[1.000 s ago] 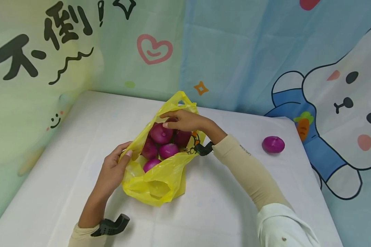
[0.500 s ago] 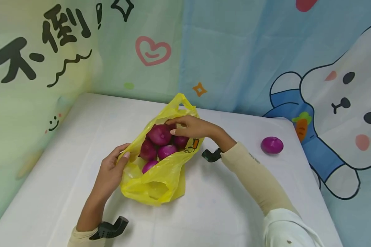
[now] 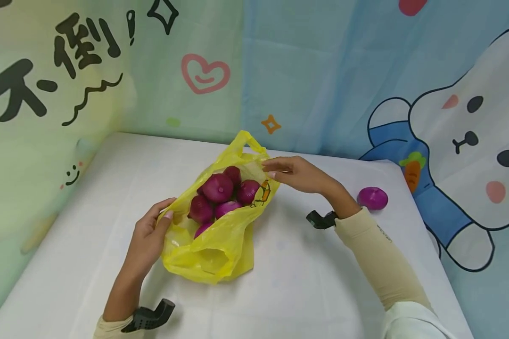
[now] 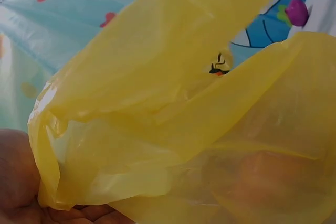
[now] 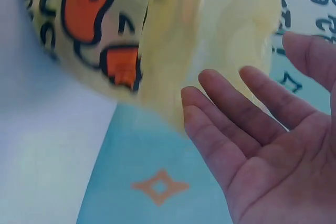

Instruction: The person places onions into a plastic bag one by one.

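Observation:
A yellow plastic bag [image 3: 233, 245] lies with its mouth spread wide, several red onions [image 3: 217, 188] heaped inside. My left hand [image 3: 148, 238] pinches the bag's left edge between thumb and fingers; in the left wrist view the yellow film [image 4: 131, 103] covers most of the picture. At the bag's upper right rim is my right hand [image 3: 301, 175], holding nothing. The right wrist view shows that hand [image 5: 278, 145] with fingers loosely extended and thumb apart, close to the printed plastic. Whether its fingertips touch the rim, I cannot tell.
One more red onion [image 3: 372, 198] sits by itself on the right of the white-covered table [image 3: 297, 292], beyond my right wrist. A printed cartoon backdrop [image 3: 297, 61] stands along the table's far and side edges.
From above the onions inside the bag, my right hand has drawn back to the right, to the rim, with nothing in it. My left hand keeps its hold on the left edge.

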### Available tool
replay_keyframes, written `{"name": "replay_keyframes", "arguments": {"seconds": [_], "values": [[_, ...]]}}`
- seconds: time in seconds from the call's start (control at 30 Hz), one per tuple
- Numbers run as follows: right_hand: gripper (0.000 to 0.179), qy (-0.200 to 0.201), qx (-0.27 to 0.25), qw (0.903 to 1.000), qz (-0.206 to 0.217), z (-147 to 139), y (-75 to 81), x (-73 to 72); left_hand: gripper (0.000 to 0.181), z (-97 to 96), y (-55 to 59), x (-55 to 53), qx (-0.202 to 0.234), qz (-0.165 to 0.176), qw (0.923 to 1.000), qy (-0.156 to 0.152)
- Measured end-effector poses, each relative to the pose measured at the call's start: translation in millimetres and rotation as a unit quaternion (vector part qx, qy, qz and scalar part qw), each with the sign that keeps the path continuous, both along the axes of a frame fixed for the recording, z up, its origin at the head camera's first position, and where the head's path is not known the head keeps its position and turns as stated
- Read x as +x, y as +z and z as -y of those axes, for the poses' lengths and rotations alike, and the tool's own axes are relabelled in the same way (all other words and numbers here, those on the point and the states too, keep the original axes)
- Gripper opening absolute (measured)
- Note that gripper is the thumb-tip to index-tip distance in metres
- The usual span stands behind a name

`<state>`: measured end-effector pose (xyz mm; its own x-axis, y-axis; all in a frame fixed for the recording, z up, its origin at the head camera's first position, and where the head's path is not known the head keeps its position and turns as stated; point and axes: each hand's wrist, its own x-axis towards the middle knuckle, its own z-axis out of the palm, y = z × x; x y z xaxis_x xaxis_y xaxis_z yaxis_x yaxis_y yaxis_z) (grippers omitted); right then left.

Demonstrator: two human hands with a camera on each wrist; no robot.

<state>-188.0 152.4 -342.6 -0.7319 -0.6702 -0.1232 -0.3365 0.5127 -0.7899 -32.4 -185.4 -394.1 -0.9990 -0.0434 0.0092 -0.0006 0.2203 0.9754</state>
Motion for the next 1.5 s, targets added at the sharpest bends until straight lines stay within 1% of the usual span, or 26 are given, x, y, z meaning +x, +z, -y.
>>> {"name": "replay_keyframes", "arguments": {"seconds": [0.2,0.27,0.37,0.43,0.47,0.57,0.7,0.83,0.93,1.0,1.03,1.07,1.1,1.13,1.2,1.27,1.3,1.4,1.5], "values": [[0.04,-0.08,-0.021,0.9964,-0.016,-31,14.0,12.4,0.033,0.7,0.9,-1.4,0.005,0.0,1.0,-0.002],[0.039,-0.109,-0.022,0.9936,-0.017,-42,14.4,16.2,0.034,0.7,1.1,-1.6,0.009,0.001,1.0,-0.001],[0.042,-0.147,-0.025,0.9882,-0.033,-65,-1.8,14.6,0.034,0.8,1.7,-1.6,0.007,0.001,1.0,-0.003],[0.045,-0.181,-0.02,0.982,-0.047,-82,-17.2,12.6,0.035,1.7,1.7,-0.8,0.012,0.006,0.9999,-0.009],[0.046,-0.199,-0.019,0.9783,-0.054,-88,-21.9,13.7,0.035,2.5,1.3,-0.2,0.012,0.008,0.9998,-0.013],[0.049,-0.254,-0.018,0.9637,-0.08,-112,-41.3,14.4,0.036,4.5,-0.3,1.4,0.024,0.013,0.9993,-0.026],[0.056,-0.337,-0.002,0.9364,-0.099,-145,-59.6,16.2,0.036,4.6,-1.3,1.6,0.037,0.013,0.9987,-0.032],[0.066,-0.405,0.035,0.9085,-0.097,-172,-62.4,23.1,0.037,3.0,-0.5,0.8,0.036,0.009,0.9989,-0.03],[0.074,-0.434,0.067,0.8941,-0.089,-191,-64.3,29.6,0.037,2.7,0.3,0.1,0.03,0.007,0.9992,-0.026],[0.078,-0.454,0.075,0.8844,-0.078,-201,-68.4,32.3,0.037,2.8,0.9,-0.5,0.027,0.007,0.9994,-0.021],[0.079,-0.463,0.075,0.8803,-0.068,-206,-72.3,33.3,0.037,3.1,1.2,-0.4,0.022,0.006,0.9996,-0.019],[0.079,-0.476,0.074,0.8743,-0.057,-211,-78.1,33.1,0.037,3.5,1.5,-0.4,0.021,0.006,0.9996,-0.017],[0.08,-0.484,0.07,0.8709,-0.051,-215,-83.2,33.3,0.037,3.8,1.7,-0.6,0.021,0.004,0.9996,-0.016],[0.08,-0.495,0.068,0.865,-0.041,-220,-88.7,33.0,0.037,3.9,2.0,-0.8,0.02,0.002,0.9997,-0.017],[0.082,-0.511,0.066,0.8564,-0.025,-229,-100.8,32.3,0.037,4.0,2.6,-1.2,0.025,-0.001,0.9995,-0.018],[0.083,-0.521,0.069,0.8506,-0.016,-241,-114.7,30.3,0.037,4.0,2.7,-1.4,0.028,-0.002,0.9994,-0.02],[0.084,-0.518,0.072,0.8524,-0.016,-247,-121.1,29.1,0.037,3.8,2.7,-1.5,0.029,-0.002,0.9994,-0.021],[0.085,-0.519,0.094,0.8491,-0.023,-271,-151.6,19.6,0.036,3.5,2.0,-1.4,0.03,-0.002,0.9993,-0.022],[0.087,-0.511,0.117,0.8509,-0.03,-287,-174.7,12.9,0.036,3.2,0.9,-1.2,0.028,-0.002,0.9994,-0.021]]}}
